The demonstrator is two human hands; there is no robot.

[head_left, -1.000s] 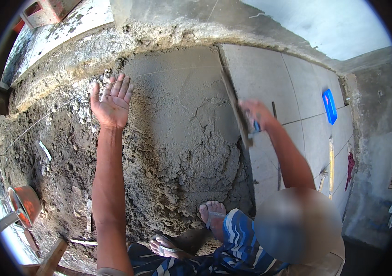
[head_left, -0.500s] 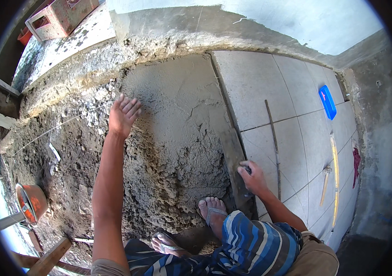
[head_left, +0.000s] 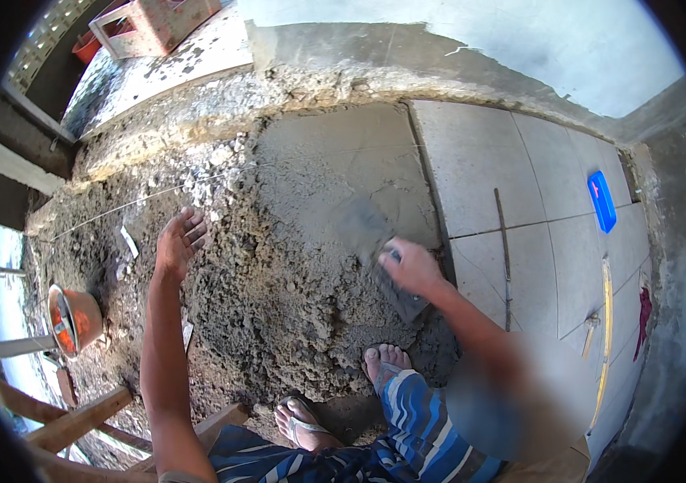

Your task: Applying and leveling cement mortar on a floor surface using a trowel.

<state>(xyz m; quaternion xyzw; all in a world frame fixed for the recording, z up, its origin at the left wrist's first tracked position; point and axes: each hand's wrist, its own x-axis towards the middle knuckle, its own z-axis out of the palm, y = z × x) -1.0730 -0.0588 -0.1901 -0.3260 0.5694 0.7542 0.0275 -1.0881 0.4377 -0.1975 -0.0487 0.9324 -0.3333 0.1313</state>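
Note:
My right hand grips the handle of a long flat plastering trowel. Its blade lies slantwise on the wet mortar, and its far end is smeared by motion. Around and beyond the blade the mortar is smooth and grey; closer to my feet it is rough and lumpy. Off to the left, my left hand is held out over the coarse mortar and rubble, fingers stretched and holding nothing.
Laid grey tiles border the mortar on the right, carrying a thin rod, a blue tray, a yellow level-like strip and a hammer. A string crosses the rubble. An orange bucket and wooden beams stand left.
My right hand has swung the trowel left, off the tile edge and onto the mortar. My left hand has drawn left and nearer. The whole view has shifted slightly.

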